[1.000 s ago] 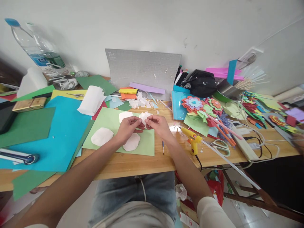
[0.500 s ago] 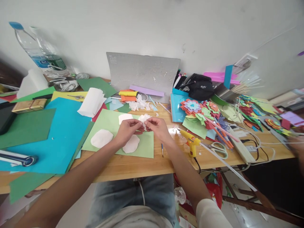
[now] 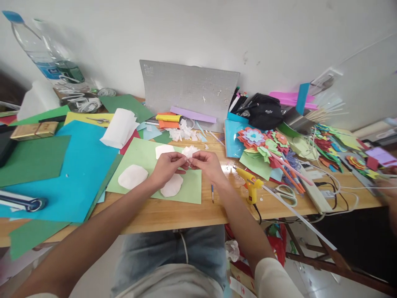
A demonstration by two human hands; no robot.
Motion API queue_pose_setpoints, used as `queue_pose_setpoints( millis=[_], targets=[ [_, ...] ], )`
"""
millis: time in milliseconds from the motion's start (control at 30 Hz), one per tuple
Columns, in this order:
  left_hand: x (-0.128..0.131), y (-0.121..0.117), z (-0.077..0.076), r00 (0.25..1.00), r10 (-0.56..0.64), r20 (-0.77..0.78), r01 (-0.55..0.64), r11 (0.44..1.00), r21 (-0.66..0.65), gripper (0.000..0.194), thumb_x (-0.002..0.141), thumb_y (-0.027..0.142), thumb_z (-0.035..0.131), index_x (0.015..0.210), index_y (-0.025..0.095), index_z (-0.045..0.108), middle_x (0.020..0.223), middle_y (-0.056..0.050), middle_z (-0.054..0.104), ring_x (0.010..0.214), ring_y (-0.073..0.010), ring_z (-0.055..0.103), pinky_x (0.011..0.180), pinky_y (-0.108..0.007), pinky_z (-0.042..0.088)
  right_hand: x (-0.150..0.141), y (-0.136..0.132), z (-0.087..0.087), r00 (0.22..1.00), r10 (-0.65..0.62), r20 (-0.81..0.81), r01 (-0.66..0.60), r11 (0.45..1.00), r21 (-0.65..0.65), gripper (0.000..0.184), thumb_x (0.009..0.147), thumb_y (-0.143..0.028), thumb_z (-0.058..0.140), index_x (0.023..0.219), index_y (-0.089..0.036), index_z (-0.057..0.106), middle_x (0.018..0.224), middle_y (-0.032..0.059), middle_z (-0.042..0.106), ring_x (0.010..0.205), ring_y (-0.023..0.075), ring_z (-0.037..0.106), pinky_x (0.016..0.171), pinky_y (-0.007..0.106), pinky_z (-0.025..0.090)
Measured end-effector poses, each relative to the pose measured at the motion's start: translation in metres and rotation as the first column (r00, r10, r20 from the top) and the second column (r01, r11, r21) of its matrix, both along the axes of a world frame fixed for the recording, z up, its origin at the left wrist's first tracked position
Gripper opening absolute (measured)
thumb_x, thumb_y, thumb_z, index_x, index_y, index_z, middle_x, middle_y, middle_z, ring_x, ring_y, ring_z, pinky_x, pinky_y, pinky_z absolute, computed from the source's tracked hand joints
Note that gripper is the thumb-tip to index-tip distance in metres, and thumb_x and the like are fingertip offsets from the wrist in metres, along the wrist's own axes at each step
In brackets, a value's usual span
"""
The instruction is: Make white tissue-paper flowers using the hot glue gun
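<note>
My left hand (image 3: 167,167) and my right hand (image 3: 208,163) meet over a light green paper sheet (image 3: 141,159) on the wooden table (image 3: 186,213). Both pinch a small crumpled white tissue piece (image 3: 189,151) between their fingertips. Flat white tissue cut-outs lie on the green sheet: one at the left (image 3: 132,176), one under my left wrist (image 3: 171,185), and one behind my left hand (image 3: 163,150).
A yellow glue gun (image 3: 250,183) and scissors (image 3: 287,192) lie right of my hands. Paper flowers (image 3: 257,138), a black pouch (image 3: 263,111), a grey cutting mat (image 3: 189,92), blue paper (image 3: 71,169) and water bottles (image 3: 46,58) crowd the table. Another person's hand (image 3: 389,196) shows at the far right.
My fingers keep working the white tissue piece in nearly the same spot. The view has shifted slightly.
</note>
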State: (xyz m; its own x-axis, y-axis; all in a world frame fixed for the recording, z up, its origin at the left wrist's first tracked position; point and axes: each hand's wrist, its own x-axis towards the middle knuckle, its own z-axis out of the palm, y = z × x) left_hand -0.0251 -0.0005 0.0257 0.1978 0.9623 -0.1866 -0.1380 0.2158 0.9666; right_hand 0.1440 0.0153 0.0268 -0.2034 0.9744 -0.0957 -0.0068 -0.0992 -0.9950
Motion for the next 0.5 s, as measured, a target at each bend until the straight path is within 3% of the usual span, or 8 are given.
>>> queue_pose_setpoints(
  millis=[300, 500],
  targets=[
    [-0.0015, 0.0030, -0.0019, 0.999, -0.019, -0.036, 0.020, 0.999, 0.027, 0.027, 0.074, 0.041, 0.072, 0.078, 0.015, 0.067, 0.073, -0.004, 0.066, 0.066, -0.0146, 0.062, 0.062, -0.029, 0.055, -0.0015, -0.0014, 0.0026, 0.997, -0.075, -0.029, 0.074, 0.997, -0.036, 0.029, 0.059, -0.040, 0.082, 0.073, -0.018, 0.072, 0.062, -0.0010, 0.066, 0.059, 0.0115, 0.060, 0.061, 0.028, 0.055],
    [-0.0010, 0.0021, 0.0007, 0.998, -0.034, -0.058, 0.035, 0.999, 0.012, 0.028, 0.073, 0.041, 0.073, 0.078, 0.015, 0.066, 0.073, -0.004, 0.066, 0.064, -0.0135, 0.061, 0.062, -0.028, 0.055, -0.0033, -0.0029, 0.0078, 0.994, -0.102, -0.031, 0.101, 0.995, -0.026, 0.028, 0.063, -0.041, 0.080, 0.078, -0.019, 0.075, 0.069, 0.0003, 0.067, 0.064, 0.0113, 0.060, 0.063, 0.026, 0.054]
  ],
)
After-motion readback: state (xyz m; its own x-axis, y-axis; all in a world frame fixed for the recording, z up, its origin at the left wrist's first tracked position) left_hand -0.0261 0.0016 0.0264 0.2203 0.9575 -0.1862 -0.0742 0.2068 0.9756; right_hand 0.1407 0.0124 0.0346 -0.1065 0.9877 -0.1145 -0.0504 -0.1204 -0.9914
